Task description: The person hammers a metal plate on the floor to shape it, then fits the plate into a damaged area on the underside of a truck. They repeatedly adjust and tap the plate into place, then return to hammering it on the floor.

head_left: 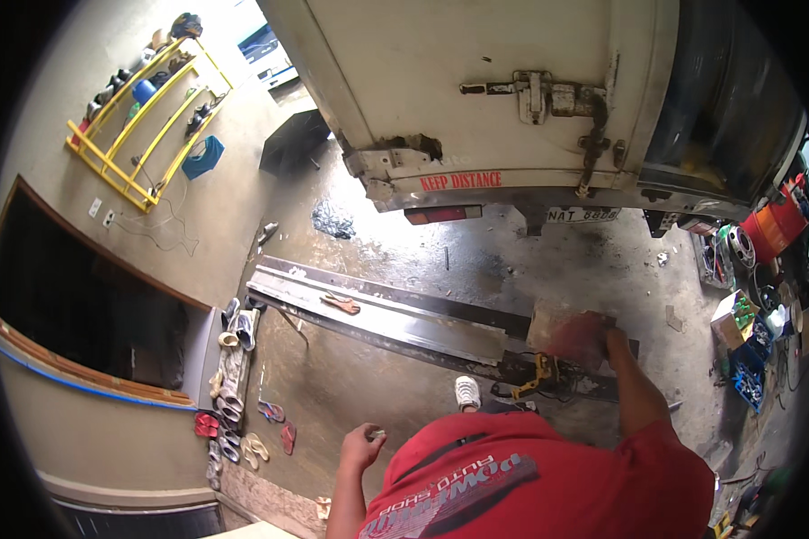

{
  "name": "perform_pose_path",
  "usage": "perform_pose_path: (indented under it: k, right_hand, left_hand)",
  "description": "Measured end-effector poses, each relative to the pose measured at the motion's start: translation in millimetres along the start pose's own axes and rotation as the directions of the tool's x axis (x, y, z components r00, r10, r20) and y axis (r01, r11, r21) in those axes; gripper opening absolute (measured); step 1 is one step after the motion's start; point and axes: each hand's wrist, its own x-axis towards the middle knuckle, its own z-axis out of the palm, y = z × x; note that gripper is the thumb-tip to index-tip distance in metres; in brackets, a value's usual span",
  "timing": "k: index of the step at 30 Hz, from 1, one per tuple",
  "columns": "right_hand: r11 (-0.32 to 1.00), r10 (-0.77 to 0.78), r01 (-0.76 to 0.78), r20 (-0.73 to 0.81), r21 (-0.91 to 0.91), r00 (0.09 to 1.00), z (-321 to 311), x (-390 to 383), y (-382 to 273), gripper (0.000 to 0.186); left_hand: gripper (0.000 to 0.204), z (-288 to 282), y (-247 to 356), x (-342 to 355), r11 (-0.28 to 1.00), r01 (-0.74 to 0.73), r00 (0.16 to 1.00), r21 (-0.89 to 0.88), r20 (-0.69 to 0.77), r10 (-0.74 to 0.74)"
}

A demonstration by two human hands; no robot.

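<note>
My left hand (364, 442) hangs low beside my red shirt, fingers curled round a small pale item too small to make out. My right arm reaches forward, with my right hand (611, 340) at a blurred reddish thing (577, 334) over a pale board (545, 323); what its fingers grip is unclear. Just below that sits a yellow-and-black power tool (537, 378) with cables. A long metal strip (422, 334) on a dark beam runs leftward from there, with a copper-coloured hand tool (340, 304) lying on it.
A white truck's rear (512, 135) stands ahead. Along the left wall are a yellow rack (108, 162), a dark opening (90, 287) and rows of shoes (229, 377). A black umbrella-like shape (288, 148) is behind the strip. Crates (748, 377), boxes and red containers (768, 229) crowd the right.
</note>
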Motion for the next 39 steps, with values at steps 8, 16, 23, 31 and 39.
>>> perform_pose_path:
  k: [8,16,23,31,39]
  right_hand:
    - [0.994,-0.050,0.049,-0.012,-0.098,0.999,86,-32,-63,0.053]
    - [0.830,0.213,-0.061,-0.213,0.555,0.954,128,-151,-47,0.034]
    - [0.518,0.445,0.057,-0.326,0.853,0.834,198,-273,15,0.029]
    - [0.541,0.377,0.068,-0.314,0.838,0.871,275,-316,-53,0.029]
    - [0.700,0.086,0.209,-0.370,0.683,0.925,291,-196,-122,0.044]
  left_hand:
    - [0.042,-91,16,165,0.971,-0.229,0.973,0.071,-0.006,0.230]
    - [0.066,-170,164,355,0.726,-0.677,0.736,0.118,0.088,0.672]
    - [0.099,-232,336,467,0.550,-0.821,0.560,0.154,0.027,0.828]
    - [0.103,-240,381,519,0.628,-0.769,0.638,0.120,0.092,0.765]
    - [0.109,-355,320,434,0.703,-0.591,0.802,0.395,0.381,0.460]
